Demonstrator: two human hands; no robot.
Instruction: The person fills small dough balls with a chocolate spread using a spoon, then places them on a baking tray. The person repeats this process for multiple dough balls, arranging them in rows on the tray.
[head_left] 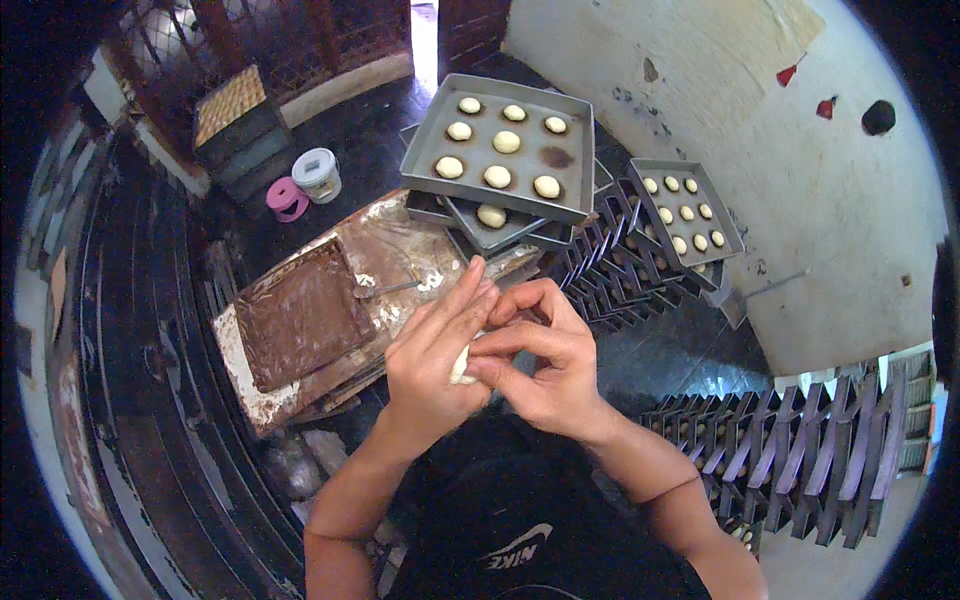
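Note:
My two hands meet in front of my chest around a small piece of pale dough (462, 366). The left hand (432, 352) cups it, its fingers stretched upward and the palm partly closed round it. With bent fingers and thumb, my right hand (545, 350) pinches at the dough's edge. Most of the dough is hidden between the hands. Beyond them a square metal baking tray (520, 192) rests on stacked trays and bears several round dough balls (506, 142) in rows. One spot on it shows only a dark stain.
Left of my hands, a floury worktable (400, 235) carries a slab of brown filling (305, 315) and a spatula (388, 288). Tall tray stacks stand right, one topped by a filled tray (690, 215), another nearer (790, 450). A white bucket (317, 172) and pink container (286, 200) sit behind.

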